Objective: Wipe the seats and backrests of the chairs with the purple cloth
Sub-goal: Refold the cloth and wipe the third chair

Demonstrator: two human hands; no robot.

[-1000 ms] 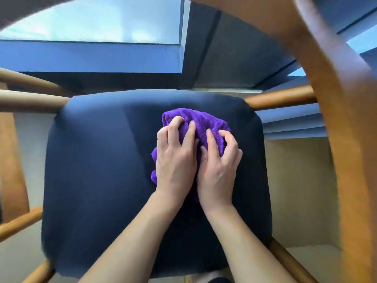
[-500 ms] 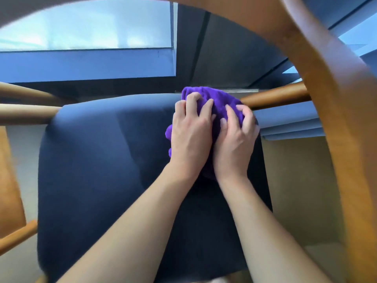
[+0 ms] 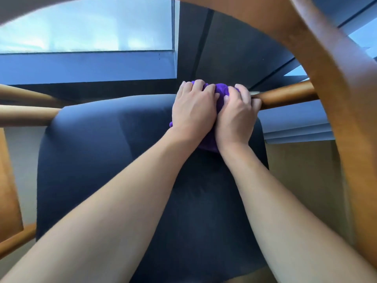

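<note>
A dark blue padded chair seat (image 3: 98, 160) fills the middle of the view. A bunched purple cloth (image 3: 221, 91) lies at the seat's far right edge, mostly covered by both hands. My left hand (image 3: 193, 111) presses down on it with fingers curled over the cloth's far side. Beside it, touching, my right hand (image 3: 236, 117) grips the cloth the same way, close to the wooden rail (image 3: 285, 94). Only small parts of the cloth show, above the fingers and below the palms.
The chair's curved wooden backrest (image 3: 334, 99) arches overhead and down the right side. Wooden frame rails (image 3: 24, 115) stand at the left. Beyond the seat are a dark table underside (image 3: 234, 48) and a bright window (image 3: 87, 25). Beige floor (image 3: 302, 172) shows at right.
Both hands have slid the cloth from the middle of the seat away from me to its far right edge, near the wooden rail.
</note>
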